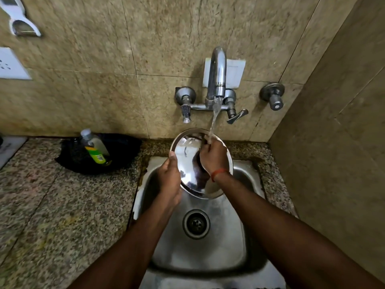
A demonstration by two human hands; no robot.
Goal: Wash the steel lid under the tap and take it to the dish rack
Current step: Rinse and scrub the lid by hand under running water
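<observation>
A round shiny steel lid [190, 163] is held tilted over the steel sink [210, 247], below the tap [216, 76]. My left hand [169, 180] grips the lid's left rim, thumb on top. My right hand [212, 157] rests on the lid's inner face near its upper right, fingers bent against the metal. Water runs from the tap and lands on my right hand's fingers and the lid's top edge. The dish rack is out of view.
A bottle of green dish liquid [94, 148] leans in a black pan [98, 153] on the granite counter [52, 205] to the left. Two tap handles [237, 116] and a separate valve [274, 97] stick out of the tiled wall. A side wall stands close on the right.
</observation>
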